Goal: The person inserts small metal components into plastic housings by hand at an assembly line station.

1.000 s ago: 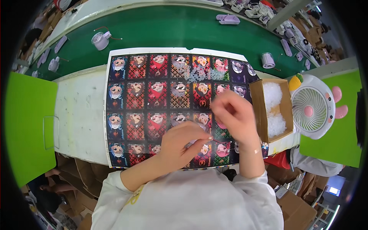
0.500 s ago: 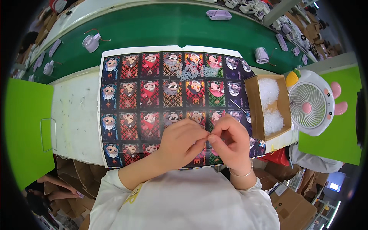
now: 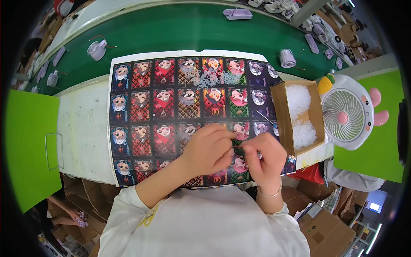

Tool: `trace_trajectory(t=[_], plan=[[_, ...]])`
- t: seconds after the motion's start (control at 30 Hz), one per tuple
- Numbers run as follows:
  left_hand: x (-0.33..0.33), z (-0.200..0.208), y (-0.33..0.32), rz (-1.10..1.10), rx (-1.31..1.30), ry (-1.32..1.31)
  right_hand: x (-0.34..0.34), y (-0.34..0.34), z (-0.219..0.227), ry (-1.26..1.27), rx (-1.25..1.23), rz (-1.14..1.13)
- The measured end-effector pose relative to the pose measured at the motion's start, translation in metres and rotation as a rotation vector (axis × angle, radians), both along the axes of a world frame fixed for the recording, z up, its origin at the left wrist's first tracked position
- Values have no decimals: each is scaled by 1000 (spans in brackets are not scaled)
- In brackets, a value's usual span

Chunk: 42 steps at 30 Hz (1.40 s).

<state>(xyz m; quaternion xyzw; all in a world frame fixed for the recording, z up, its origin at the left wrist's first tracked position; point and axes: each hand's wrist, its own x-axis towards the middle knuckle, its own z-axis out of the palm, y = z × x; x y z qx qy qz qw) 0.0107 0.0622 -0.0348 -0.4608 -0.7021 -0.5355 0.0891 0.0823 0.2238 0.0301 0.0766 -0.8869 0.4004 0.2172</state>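
Observation:
My left hand (image 3: 209, 150) is closed, its thumb and index finger pinched over the lower middle of a printed sheet (image 3: 165, 122) with rows of cartoon character cards. Just to the right, my right hand (image 3: 266, 160) is also closed in a pinch, wearing a thin bracelet. A small gap separates the fingertips; whatever they hold is too small to make out. Beyond the hands, a scatter of small translucent rings (image 3: 209, 80) lies on the sheet. A thin metal tool (image 3: 264, 116) rests on it near the right hand.
A cardboard box (image 3: 280, 115) of clear small pieces stands right of the sheet, beside a white fan (image 3: 346, 113) with pink ears. Behind runs a green conveyor belt (image 3: 167, 34) carrying lilac housings (image 3: 237, 14) and motor-like parts (image 3: 97, 50). Green panels (image 3: 34, 145) flank the white table.
My hands have moved slightly apart, the right one a little to the right. Parts on the belt have shifted left. At lower left, another person's hand has moved.

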Motion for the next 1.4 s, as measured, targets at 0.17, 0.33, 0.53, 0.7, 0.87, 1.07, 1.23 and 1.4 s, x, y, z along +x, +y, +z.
trace_trajectory(t=[0.17,0.33,0.53,0.7,0.87,1.07,1.23,1.4], plan=[[3,-6,-1,-12,-233,-254,3,7,-12,-36,-136,-217],[-4,-3,-3,-31,-275,-402,3,3,-30,-360,-1111,-72],[-4,-13,-4,-64,-270,-476,6,-4,-50,-428,-583,-38],[-6,-17,-3,-132,-149,-592,3,-8,-40,-248,-176,-13],[-2,-24,-1,-102,-130,-559,4,-11,-38,-143,42,-17],[-4,-22,-5,-116,-92,-524,-11,5,-28,-169,-18,59],[-8,-20,-9,18,-89,-509,-27,51,-51,-277,493,-401],[-6,-21,-8,96,-74,-574,-21,39,-68,-299,698,-333]])
